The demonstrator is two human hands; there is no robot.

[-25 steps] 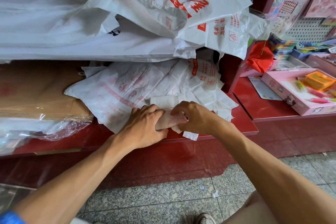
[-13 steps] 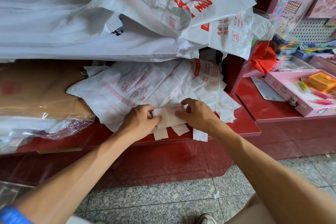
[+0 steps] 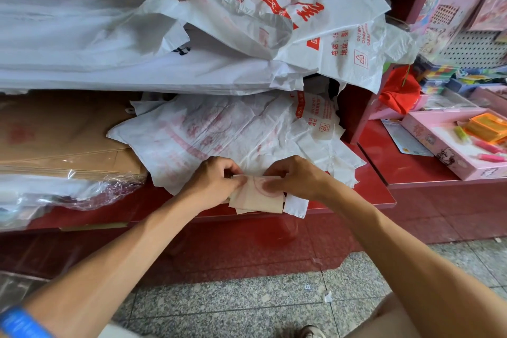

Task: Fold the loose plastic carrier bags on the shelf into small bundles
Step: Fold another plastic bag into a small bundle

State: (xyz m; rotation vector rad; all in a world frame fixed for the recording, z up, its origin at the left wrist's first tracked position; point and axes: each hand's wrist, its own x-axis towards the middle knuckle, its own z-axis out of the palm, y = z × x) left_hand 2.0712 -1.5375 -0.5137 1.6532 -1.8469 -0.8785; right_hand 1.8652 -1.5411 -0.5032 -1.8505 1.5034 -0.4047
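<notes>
1. The granite floor (image 3: pixel 247 296) is nearest, in front of the red shelf (image 3: pixel 365 200); a small white scrap (image 3: pixel 327 296) lies on it below the shelf's right end.
2. Both forearms reach up from the floor side to the shelf's front edge, where the hands meet.
3. The folded bag bundle (image 3: pixel 256 199) sits at that front edge, its lower part hanging just over it. A red circle print shows on its top face.
4. The left hand (image 3: pixel 212 186) has its grip pinched on the bundle's upper left corner, thumb and fingers curled around the plastic.
5. The right hand (image 3: pixel 297 177) has its grip pinched on the bundle's upper right edge, fingertips pressed onto the top face. The bundle lies between the two grips and mostly below them.
6. A loose white handle strip (image 3: pixel 295 206) hangs over the shelf edge just right of the bundle.
7. Behind the hands, flat loose bags (image 3: pixel 219 132) with faded red print are spread across the shelf.
8. Left of them on the shelf lies flat cardboard (image 3: pixel 60 140) over clear-wrapped packs (image 3: pixel 68 192).
9. Farther back and above the shelf, a heap of white bags (image 3: pixel 274 22) with red lettering spills over.
</notes>
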